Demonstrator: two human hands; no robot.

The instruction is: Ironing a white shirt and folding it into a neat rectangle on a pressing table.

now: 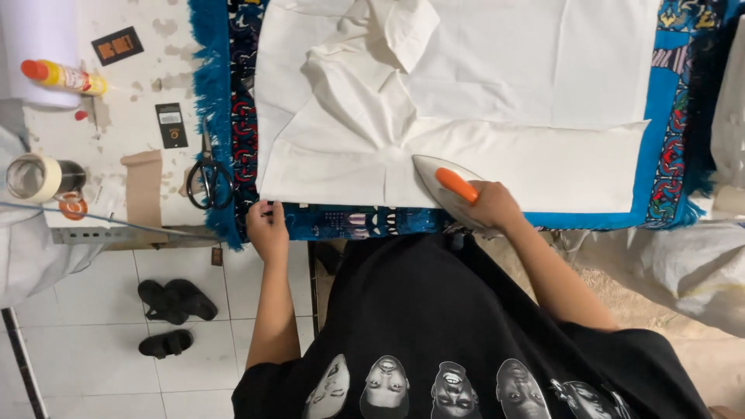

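A white shirt (481, 85) lies spread over a blue patterned cloth (660, 116) on the table, its collar folded near the top middle. My right hand (490, 203) grips the orange handle of a silver iron (438, 178) that rests on the shirt's near edge, tip pointing up-left. My left hand (268, 225) sits at the shirt's near left corner, fingers curled on the cloth's edge.
Black scissors (208, 182) lie left of the cloth. Beyond them are a tape roll (35, 177), a yellow bottle with an orange cap (62, 76) and small dark cards (171, 124). Black sandals (174, 302) are on the tiled floor. White fabric (691, 264) hangs at the right.
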